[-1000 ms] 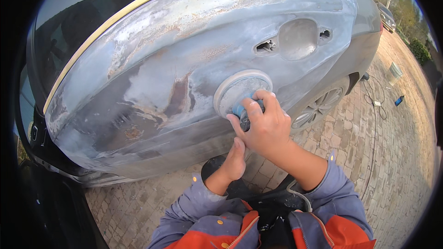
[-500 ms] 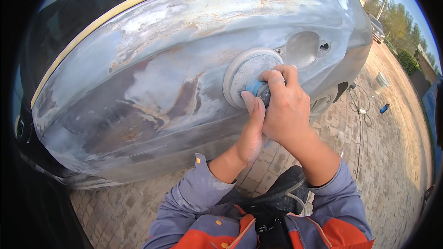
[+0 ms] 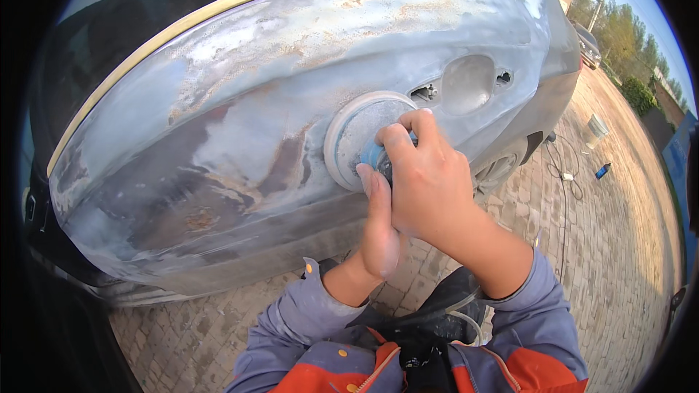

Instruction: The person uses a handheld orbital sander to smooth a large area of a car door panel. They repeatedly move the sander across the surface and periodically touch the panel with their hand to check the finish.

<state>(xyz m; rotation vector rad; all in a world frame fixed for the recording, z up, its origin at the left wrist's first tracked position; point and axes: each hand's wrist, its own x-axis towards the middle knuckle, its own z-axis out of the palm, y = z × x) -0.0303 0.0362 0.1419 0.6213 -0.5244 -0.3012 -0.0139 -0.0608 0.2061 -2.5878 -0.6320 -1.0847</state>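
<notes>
A round disc sander (image 3: 357,138) with a pale pad and a blue collar rests against the sanded car door (image 3: 247,127). My right hand (image 3: 437,182) is wrapped round the sander's dark body, fingers bent over its top. From below, my left hand (image 3: 380,229) grips the same body, its thumb up along the blue collar. Bare metal, grey-white patches and rusty spots mottle the door. Just right of the pad lies the handle recess (image 3: 468,85), with an open hole on either side. The hands hide much of the sander's body.
Yellow tape (image 3: 226,1) edges the window above the panel. A rear wheel (image 3: 499,167) is at the right. On the brick paving (image 3: 524,229) lie a dark cable (image 3: 565,222), a blue bottle (image 3: 603,171) and a whitish bucket (image 3: 597,129). A hose (image 3: 466,316) hangs by my legs.
Both hands have moved the sander left and slightly down across the door. The hole left of the handle recess now shows more fully. The view has shifted a little.
</notes>
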